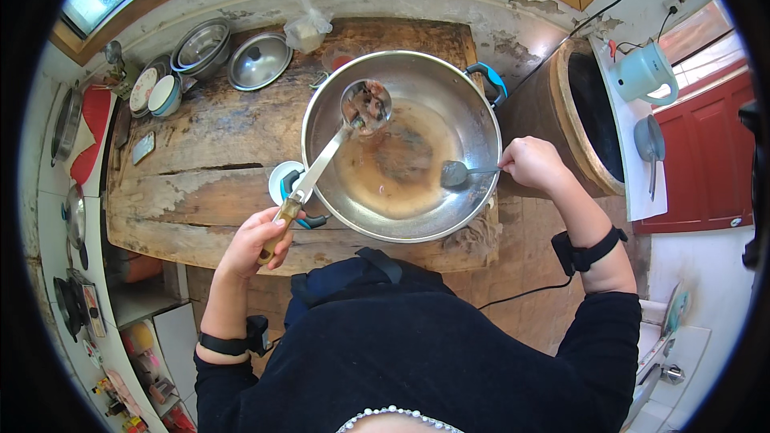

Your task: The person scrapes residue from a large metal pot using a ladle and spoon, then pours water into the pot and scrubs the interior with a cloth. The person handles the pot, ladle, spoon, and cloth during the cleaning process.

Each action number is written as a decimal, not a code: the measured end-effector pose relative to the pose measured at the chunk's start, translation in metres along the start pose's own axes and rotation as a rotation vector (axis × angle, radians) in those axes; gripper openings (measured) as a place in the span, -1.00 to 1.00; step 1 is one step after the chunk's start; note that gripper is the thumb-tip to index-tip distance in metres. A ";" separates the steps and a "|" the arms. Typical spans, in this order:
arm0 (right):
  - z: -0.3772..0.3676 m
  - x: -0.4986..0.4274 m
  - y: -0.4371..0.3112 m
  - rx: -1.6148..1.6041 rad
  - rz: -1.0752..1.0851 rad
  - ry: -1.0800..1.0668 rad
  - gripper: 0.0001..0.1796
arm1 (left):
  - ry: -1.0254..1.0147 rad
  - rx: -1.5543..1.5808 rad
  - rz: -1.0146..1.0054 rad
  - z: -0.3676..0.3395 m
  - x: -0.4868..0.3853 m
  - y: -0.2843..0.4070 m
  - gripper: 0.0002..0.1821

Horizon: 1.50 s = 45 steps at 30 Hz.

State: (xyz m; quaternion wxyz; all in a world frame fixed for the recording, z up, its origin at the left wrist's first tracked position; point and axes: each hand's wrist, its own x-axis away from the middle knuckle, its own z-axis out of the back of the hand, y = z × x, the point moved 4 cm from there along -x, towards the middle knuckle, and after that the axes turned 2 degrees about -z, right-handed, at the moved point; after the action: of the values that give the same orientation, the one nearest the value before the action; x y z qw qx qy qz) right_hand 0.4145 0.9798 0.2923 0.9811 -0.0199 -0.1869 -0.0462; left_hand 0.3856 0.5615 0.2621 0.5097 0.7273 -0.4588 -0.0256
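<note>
A large steel wok [409, 224] with blue-and-black handles stands on a worn wooden table. Brownish liquid covers part of its bottom. My left hand [255, 240] grips the handle of a metal ladle [319, 165]. The ladle's bowl is over the far left part of the wok and carries wet, dark reddish-brown pieces of food [366, 107]. At the wok's right rim, my right hand [530, 162] holds a grey spatula [455, 174] by its handle. The spatula's blade rests inside the wok, at the right edge of the liquid.
A small white bowl [278, 182] sits partly under the wok's left handle. Behind are a pan lid [260, 61], nested steel basins [200, 51], stacked bowls [163, 96] and a plastic bag [307, 30]. To the right stands a large brown vat [541, 114]; a phone [144, 148] lies at left.
</note>
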 end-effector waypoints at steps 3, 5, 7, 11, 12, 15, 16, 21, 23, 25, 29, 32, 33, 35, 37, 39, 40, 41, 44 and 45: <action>-0.009 -0.014 -0.001 -0.085 0.029 -0.024 -0.84 | -0.001 -0.030 0.058 0.002 0.004 0.001 -0.65; -0.012 -0.025 -0.001 -0.100 0.077 -0.024 -0.83 | 0.026 -0.055 0.096 0.003 0.005 0.001 -0.66; -0.012 -0.035 0.004 -0.082 0.077 -0.039 -0.83 | 0.060 -0.047 0.113 0.003 0.006 0.001 -0.66; -0.012 -0.048 0.014 -0.173 0.082 -0.110 -0.83 | 0.113 -0.020 0.128 0.002 0.006 0.001 -0.67; -0.013 -0.050 0.016 -0.186 0.084 -0.106 -0.83 | 0.136 -0.048 0.136 0.003 0.006 0.001 -0.67; -0.017 -0.061 0.017 -0.206 0.110 -0.084 -0.82 | 0.154 -0.041 0.153 0.004 0.006 -0.002 -0.68; -0.019 -0.065 0.015 -0.209 0.125 -0.066 -0.82 | 0.145 -0.030 0.154 0.003 0.006 -0.002 -0.69; -0.030 -0.084 0.005 -0.251 0.143 -0.073 -0.83 | 0.186 -0.005 0.173 -0.001 0.005 -0.007 -0.63; -0.033 -0.090 -0.003 -0.276 0.171 -0.066 -0.83 | 0.205 0.040 0.193 -0.005 0.003 -0.009 -0.64; -0.037 -0.096 -0.010 -0.266 0.194 -0.054 -0.83 | 0.232 -0.005 0.209 -0.008 0.000 -0.011 -0.66; -0.052 -0.108 -0.022 -0.437 0.221 -0.148 -0.81 | 0.251 -0.042 0.231 -0.012 -0.003 -0.012 -0.72; -0.065 -0.114 -0.026 -0.546 0.230 -0.190 -0.80 | 0.220 -0.046 0.235 -0.014 0.001 -0.012 -0.79; -0.069 -0.116 -0.027 -0.585 0.225 -0.211 -0.80 | 0.212 -0.045 0.226 -0.015 0.002 -0.013 -0.79; -0.075 -0.117 -0.032 -0.611 0.260 -0.202 -0.80 | 0.197 -0.042 0.206 -0.016 0.005 -0.014 -0.79; -0.079 -0.117 -0.035 -0.623 0.270 -0.193 -0.80 | 0.194 -0.044 0.198 -0.016 0.007 -0.014 -0.78; -0.080 -0.114 -0.037 -0.640 0.281 -0.177 -0.80 | 0.189 -0.035 0.194 -0.016 0.009 -0.014 -0.77; -0.081 -0.113 -0.037 -0.630 0.263 -0.177 -0.80 | 0.184 -0.038 0.175 -0.016 0.010 -0.012 -0.76; -0.080 -0.110 -0.037 -0.631 0.265 -0.176 -0.79 | 0.188 -0.032 0.169 -0.015 0.012 -0.010 -0.75; -0.076 -0.101 -0.034 -0.682 0.288 -0.158 -0.79 | 0.189 -0.025 0.140 -0.014 0.016 -0.003 -0.73; -0.074 -0.097 -0.032 -0.694 0.284 -0.155 -0.79 | 0.182 -0.006 0.128 -0.014 0.017 -0.001 -0.72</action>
State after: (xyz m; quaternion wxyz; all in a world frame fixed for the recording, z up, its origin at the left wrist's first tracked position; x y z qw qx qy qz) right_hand 0.3483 0.9519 0.1880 0.8957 -0.3798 -0.2291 0.0313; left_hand 0.4026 0.5600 0.2755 0.5521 0.6943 -0.4560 0.0720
